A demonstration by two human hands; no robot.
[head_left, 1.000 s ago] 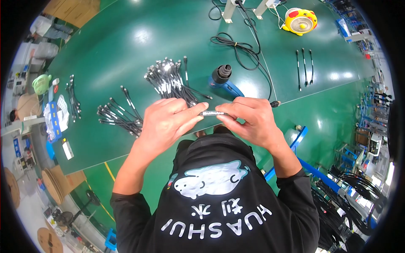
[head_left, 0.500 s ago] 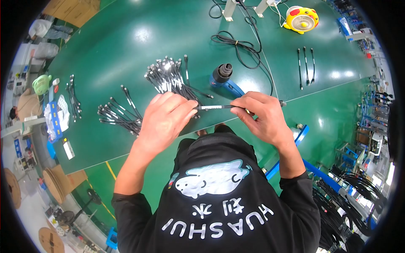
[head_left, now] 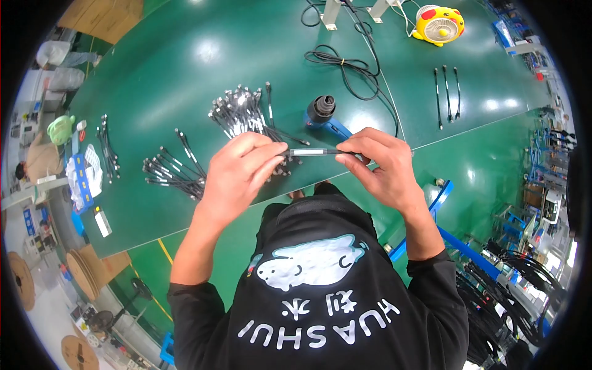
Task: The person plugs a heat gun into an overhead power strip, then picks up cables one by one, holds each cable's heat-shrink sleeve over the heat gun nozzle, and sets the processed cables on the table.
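Note:
A short black cable (head_left: pixel 331 152) with a white label stretches level between my hands, above the table's near edge. My left hand (head_left: pixel 237 169) pinches its left end beside the label. Thumb and fingers of my right hand (head_left: pixel 385 166) are closed on the cable's right part. Both ends are hidden by my fingers. Just beyond the held cable, a blue heat gun (head_left: pixel 333 126) lies with its dark nozzle pointing up. Behind my left hand is a pile of black cables (head_left: pixel 242 111) with white labels and metal plugs, and a smaller bunch (head_left: pixel 176 169) is to its left.
Three cables (head_left: pixel 447 95) lie apart on the green table (head_left: pixel 166 80) at the right. A coiled power cord (head_left: pixel 345 61) and a yellow fan (head_left: pixel 441 28) are farther back. More cables (head_left: pixel 108 148) and a blue holder (head_left: pixel 80 179) sit at the left edge.
The held cable has turned: its label showed dark print and now shows a plain white face. A plug end visible right of my right hand is now out of sight.

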